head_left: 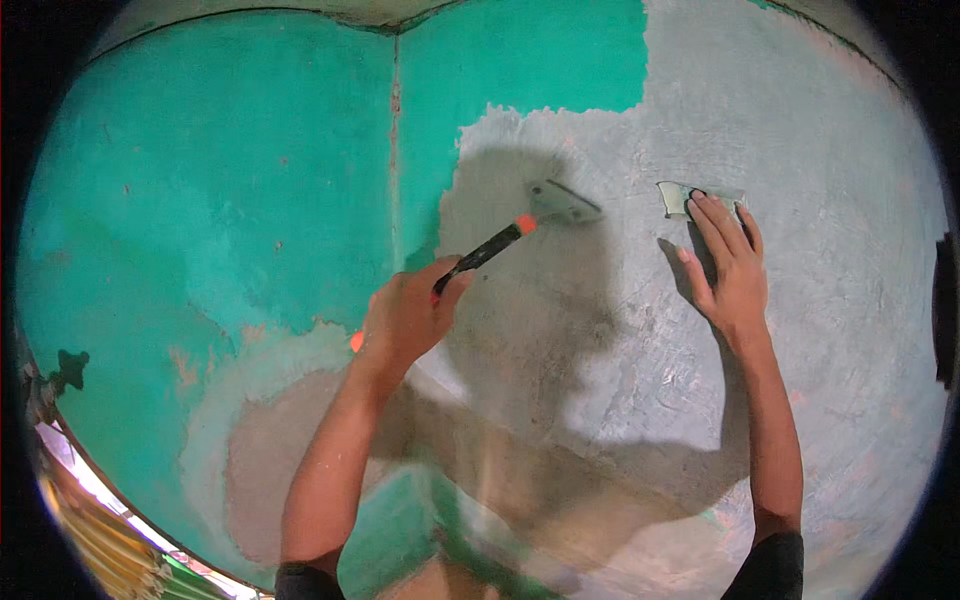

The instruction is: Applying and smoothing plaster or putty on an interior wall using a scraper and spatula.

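Gripping a putty knife with a black handle tipped in orange and a wide grey metal blade [520, 225], the person's left hand [408, 318] is closed in a fist around the lower end of the handle, with the thumb lying along it. The tool slants up and to the right from the fist, and its blade rests flat against a wall [820, 140], close to the ragged edge where grey plaster meets green paint. The person's right hand [732, 262] is pressed palm-first against the grey plaster further to the right, well apart from the left hand. Its fingers are straight and held close together, pointing up and slightly left, and their tips pin a small, flat, pale grey plaster-smeared blade [680, 197] against the wall; only the part of this blade above and to the left of the fingertips shows. Both bare forearms rise from the lower edge of the view, each ending in a dark sleeve. Bright green paint [200, 160] covers the left and upper middle of the wall, while rough grey plaster [800, 340] covers the right and centre. Dark shadows of the arms and the knife fall on the plaster between the hands. A patch of bare brownish render [265, 470] shows at the lower left.
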